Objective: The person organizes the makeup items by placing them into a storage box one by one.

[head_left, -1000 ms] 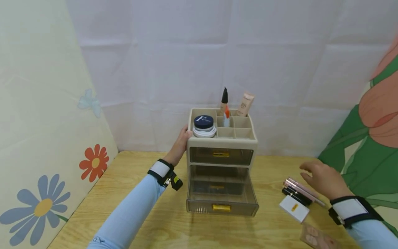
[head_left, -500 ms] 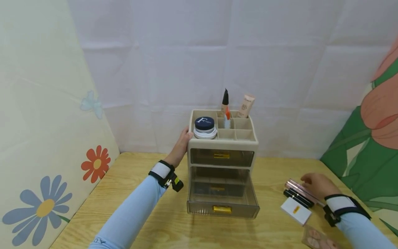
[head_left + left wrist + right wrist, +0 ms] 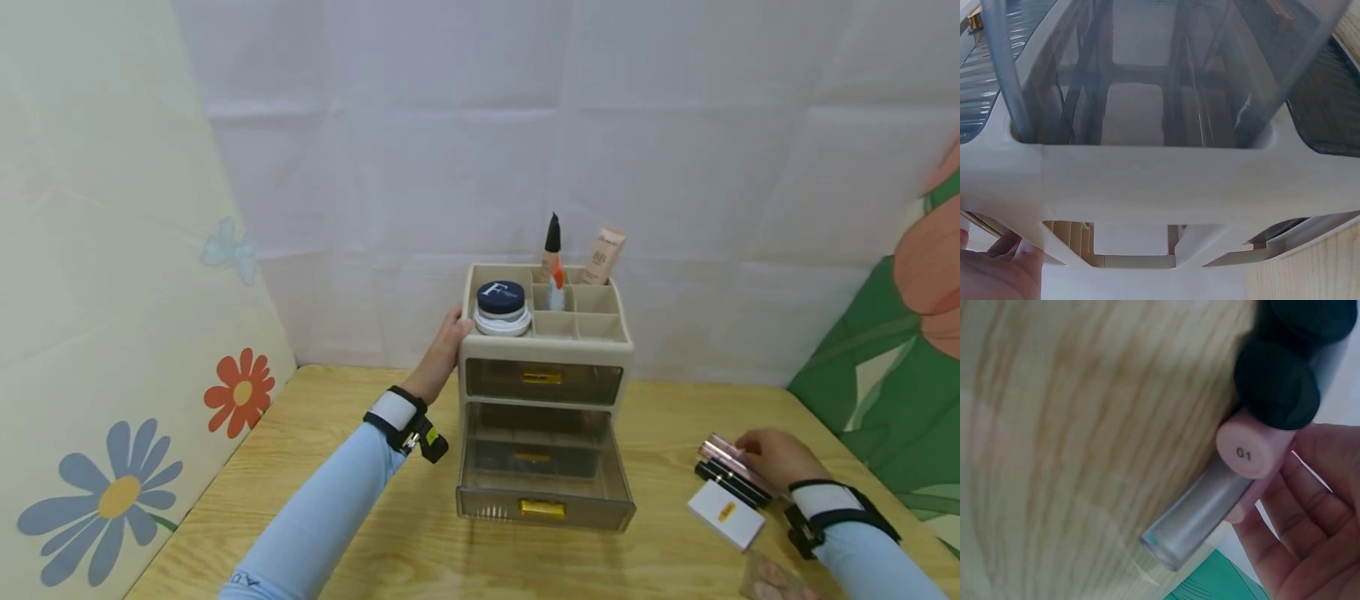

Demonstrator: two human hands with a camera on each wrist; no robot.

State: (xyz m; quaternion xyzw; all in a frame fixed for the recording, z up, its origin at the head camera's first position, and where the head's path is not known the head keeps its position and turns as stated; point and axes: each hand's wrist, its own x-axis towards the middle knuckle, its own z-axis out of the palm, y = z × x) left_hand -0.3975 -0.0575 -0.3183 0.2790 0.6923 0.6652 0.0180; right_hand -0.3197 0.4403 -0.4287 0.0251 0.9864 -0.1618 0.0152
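A cream makeup organizer [image 3: 547,348] stands mid-table with its clear lower drawer [image 3: 543,507] pulled out. My left hand [image 3: 442,350] holds its upper left side, thumb at the top rim; in the left wrist view this hand [image 3: 1004,269] is partly cut off. At the right, my right hand [image 3: 783,457] reaches down over a group of slim cosmetic tubes, fingers curled. In the right wrist view its thumb and fingers close around a pink tube marked 01 [image 3: 1247,450], beside a silvery-pink tube [image 3: 1197,515] and two black-capped tubes [image 3: 1279,387].
A white box [image 3: 726,512] and a beige palette [image 3: 772,579] lie in front of the tubes. On the organizer's top sit a navy-lidded jar [image 3: 501,297], a black-capped bottle [image 3: 552,237], an orange-and-clear tube [image 3: 557,287] and a BB cream tube [image 3: 603,254].
My right hand has come down and in from the right onto the pink tubes, its fingers drawing together there. My left hand has stayed on the organizer.
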